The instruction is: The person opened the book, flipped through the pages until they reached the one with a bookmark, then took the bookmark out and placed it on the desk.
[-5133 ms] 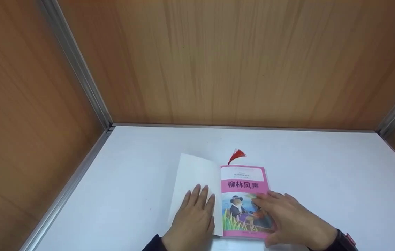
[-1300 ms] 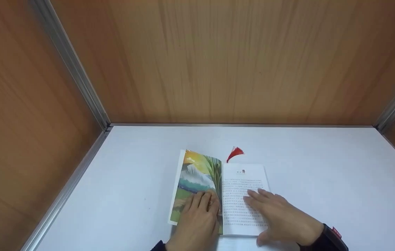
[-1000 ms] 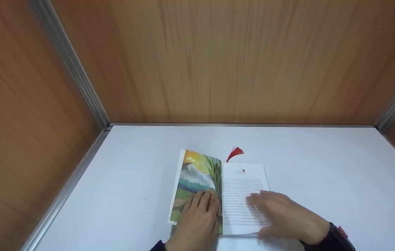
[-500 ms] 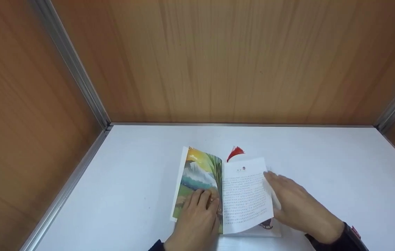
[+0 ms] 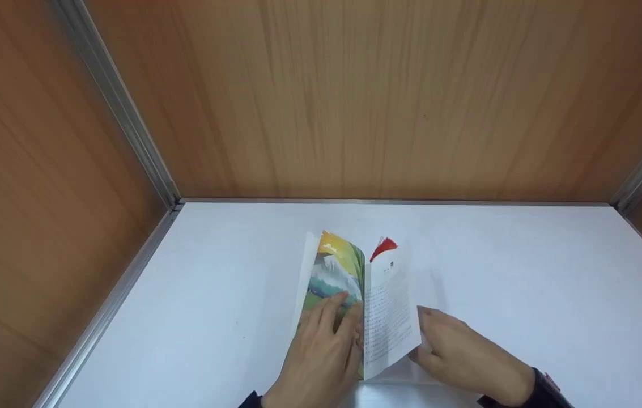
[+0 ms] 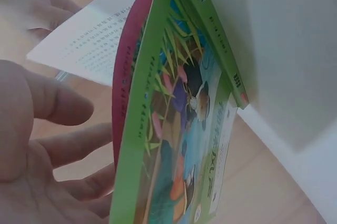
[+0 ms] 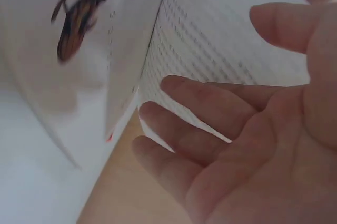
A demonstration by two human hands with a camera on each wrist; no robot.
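My left hand lies flat on the painted left page of the book, fingers straight and pressing near the gutter; it grips nothing. The book sits on the white table, near the front edge and well out from the wooden walls. In the left wrist view the green cover stands up off the table, so that half is not lying flat (my palm is what keeps it where it is).

My right hand is under the text page, which stands nearly upright in mid-turn. The fingers are loosely spread and only slightly bent, touching the page from behind; they lift it without pinching it. A further leaf with a small picture curves away beyond it.

What could go wrong from here, as I judge it: the page rests on my fingertips alone, so it could slip off and drop back to the right, or that further leaf could ride along with it. If I push too near the lower corner, the paper may crease. If my left palm eases, the raised cover could swing shut. The red tassel at the top of the spine could get caught between the pages.
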